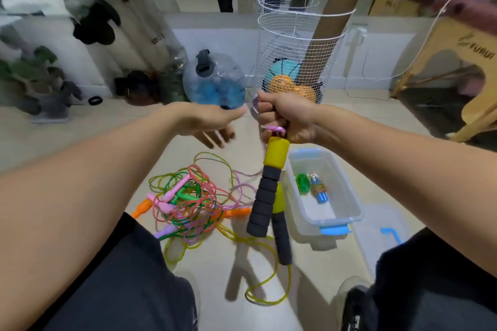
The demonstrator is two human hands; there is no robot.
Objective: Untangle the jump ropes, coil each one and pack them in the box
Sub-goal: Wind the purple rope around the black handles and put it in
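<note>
right grip (282, 118) clenches the rope end of a yellow-and-black handled jump rope (265, 191), handles hanging straight down over the floor. our left hand (212, 126) hovers released just beside it. we judge the box (347, 196) lies below-right, tangled pile (188, 201) below-left.

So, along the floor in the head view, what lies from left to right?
Tangled pile of coloured jump ropes → hanging yellow-and-black foam handles → clear plastic box with blue latch → clear lid.
</note>
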